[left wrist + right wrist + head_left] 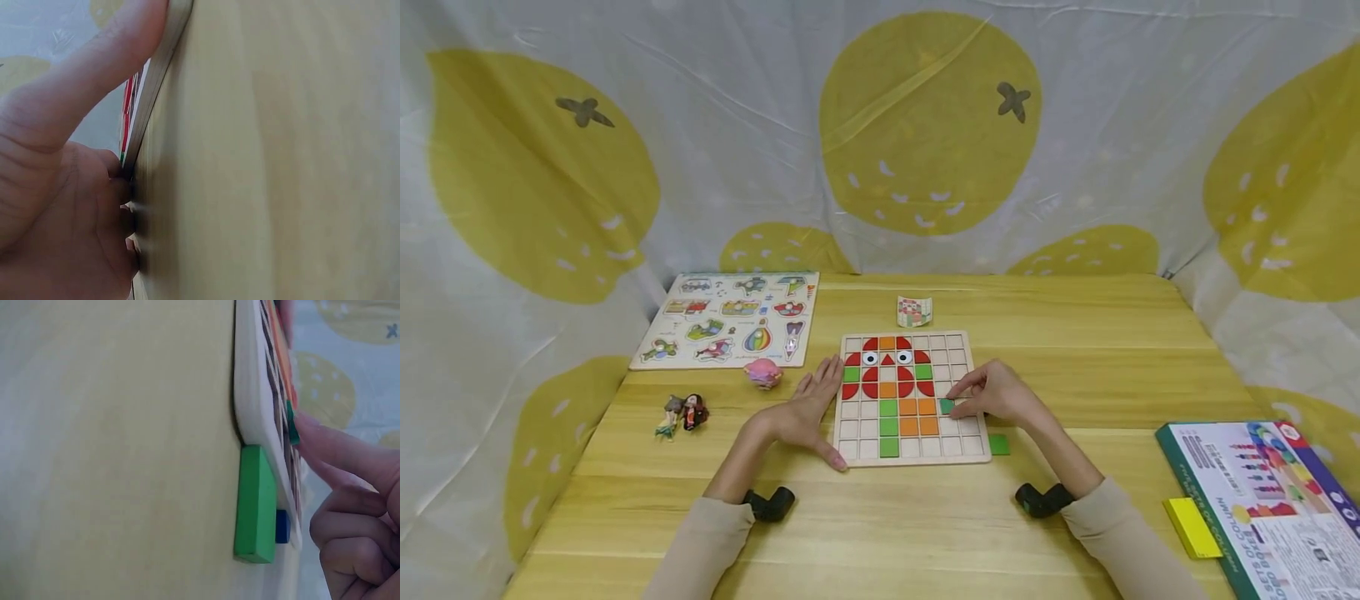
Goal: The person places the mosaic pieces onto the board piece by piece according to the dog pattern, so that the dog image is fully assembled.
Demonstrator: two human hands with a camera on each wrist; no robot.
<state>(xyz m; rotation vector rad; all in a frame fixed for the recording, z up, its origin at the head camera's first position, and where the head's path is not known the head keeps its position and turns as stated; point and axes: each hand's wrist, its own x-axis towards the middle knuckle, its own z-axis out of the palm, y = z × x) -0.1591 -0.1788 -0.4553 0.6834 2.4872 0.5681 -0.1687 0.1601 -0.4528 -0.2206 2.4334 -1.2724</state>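
Observation:
A wooden grid board (868, 429) holds red, green and orange tiles and two eye tiles. At its right part, my right hand (996, 393) pinches a green square tile (947, 407) between thumb and index finger; in the right wrist view this tile (292, 425) sits tilted against the grid. My left hand (797, 417) rests with straight, spread fingers along the board's left edge, thumb at the near left corner. Just off the right edge lies a green block (999, 444). Beyond it, the right wrist view shows a small blue piece (282, 526).
A small pattern card (914, 312) lies behind the board. To the left are a vehicle puzzle board (726, 321), a pink toy (763, 372) and small figurines (693, 411). A toy box (1262, 500) and a yellow block (1192, 528) are at the right.

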